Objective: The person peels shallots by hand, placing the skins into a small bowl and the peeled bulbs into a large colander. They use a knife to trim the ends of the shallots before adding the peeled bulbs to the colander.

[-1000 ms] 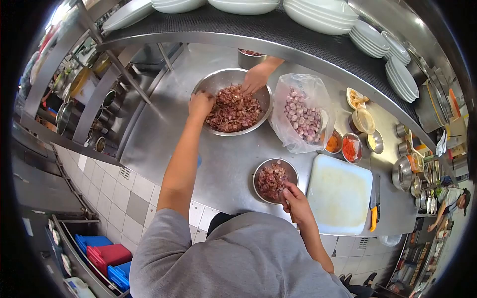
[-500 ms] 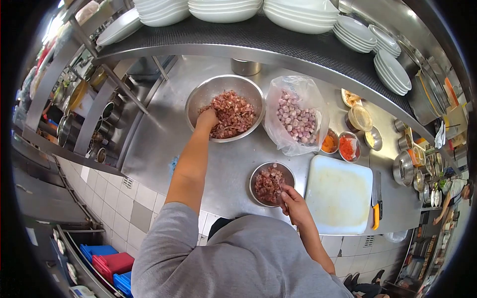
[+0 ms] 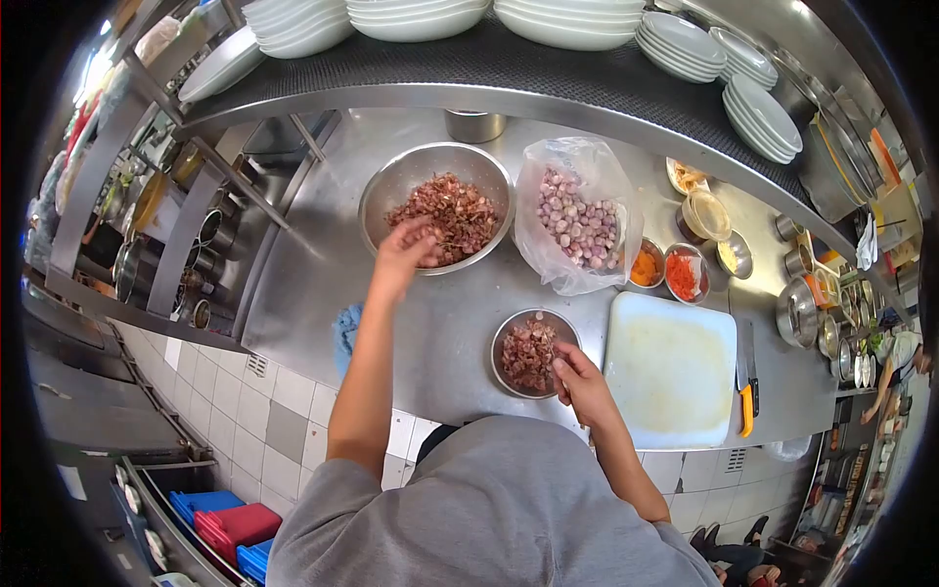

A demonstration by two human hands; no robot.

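My left hand (image 3: 411, 247) is over the near-left side of a large steel bowl (image 3: 370, 220), its fingers apart and slightly blurred. Inside that bowl lies a heap of chopped reddish-purple pieces (image 3: 458, 210), which look like shallots. My right hand (image 3: 585, 383) is at the right side of a small steel bowl (image 3: 501, 377), thumb and fingers pinched together. What sits in that pinch, perhaps something thin, I cannot make out. Similar chopped pieces (image 3: 528, 354) lie in the small bowl. A clear plastic bag (image 3: 577, 279) of peeled shallots (image 3: 579, 220) stands right of the large bowl.
A white cutting board (image 3: 670, 372) lies to the right, with a yellow-handled knife (image 3: 748, 409) beside it. Small bowls of orange (image 3: 645, 267) and red (image 3: 683, 277) food stand behind. A blue cloth (image 3: 345, 333) is by my left forearm. A shelf with plates (image 3: 567, 27) overhangs the back.
My left hand has come up out of the chopped pieces in the large bowl, back toward me, and its fingers have spread. My right hand stays at the small bowl.
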